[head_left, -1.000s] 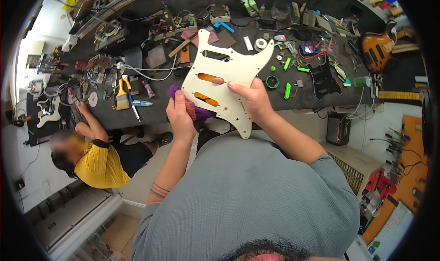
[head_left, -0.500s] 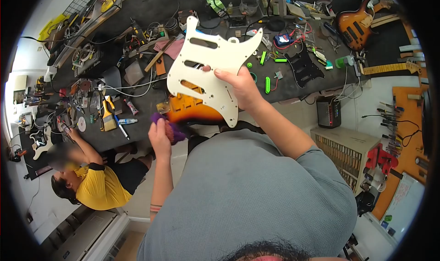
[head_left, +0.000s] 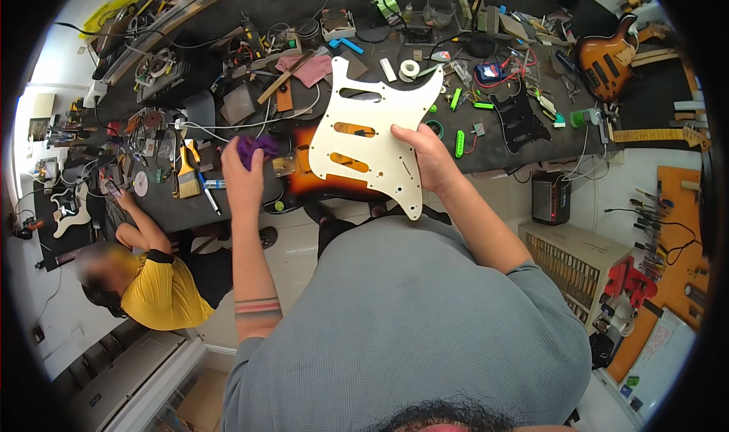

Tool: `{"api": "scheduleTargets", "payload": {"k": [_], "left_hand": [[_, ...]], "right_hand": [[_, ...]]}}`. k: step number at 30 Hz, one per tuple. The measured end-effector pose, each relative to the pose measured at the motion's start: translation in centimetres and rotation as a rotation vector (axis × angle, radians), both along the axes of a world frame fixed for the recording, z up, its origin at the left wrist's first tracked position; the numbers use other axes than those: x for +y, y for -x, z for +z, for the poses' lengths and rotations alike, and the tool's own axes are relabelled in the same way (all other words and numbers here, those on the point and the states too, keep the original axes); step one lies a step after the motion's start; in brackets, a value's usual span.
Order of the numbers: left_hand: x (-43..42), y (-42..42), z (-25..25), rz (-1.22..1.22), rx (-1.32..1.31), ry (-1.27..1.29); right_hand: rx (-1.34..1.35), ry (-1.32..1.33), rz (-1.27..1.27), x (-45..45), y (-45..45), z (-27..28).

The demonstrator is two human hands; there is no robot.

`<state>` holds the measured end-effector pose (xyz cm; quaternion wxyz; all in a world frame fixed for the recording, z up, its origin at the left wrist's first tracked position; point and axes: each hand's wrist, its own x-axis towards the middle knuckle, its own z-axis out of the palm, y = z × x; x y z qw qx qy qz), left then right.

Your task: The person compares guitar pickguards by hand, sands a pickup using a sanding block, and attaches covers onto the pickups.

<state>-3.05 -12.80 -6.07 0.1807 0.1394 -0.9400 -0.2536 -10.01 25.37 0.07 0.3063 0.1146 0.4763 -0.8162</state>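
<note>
At the near edge of the dark workbench (head_left: 486,156), a cream pickguard (head_left: 364,113) is held over a sunburst guitar body (head_left: 310,181); I can't tell whether they touch. The right hand (head_left: 431,162) pinches the guard's side edge, thumb on the face and fingers behind. The left hand (head_left: 244,178) has a purple cloth (head_left: 257,149) bunched between thumb and fingers, off to the guard's other side.

That guard looks light, thin and fairly stiff, probably slick on its face. I'd hold it by the broad outer edge and go easy around the cut-out slots and narrow horn, where it may flex or crack.

The bench is busy: a black pickguard (head_left: 531,128) lies beyond the right hand, and a wide paintbrush (head_left: 187,180) past the left. Someone in a yellow shirt (head_left: 163,295) works farther along, and a small amplifier (head_left: 548,197) stands at the opposite side.
</note>
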Motion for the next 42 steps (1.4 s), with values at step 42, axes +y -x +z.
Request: {"api": "scheduleTargets", "payload": {"k": [42], "left_hand": [[6.1,-6.7,4.1,-0.035,-0.253,-1.684]], "right_hand": [[0.519,-0.544,0.344,0.0,-2.9,-5.1]]}}
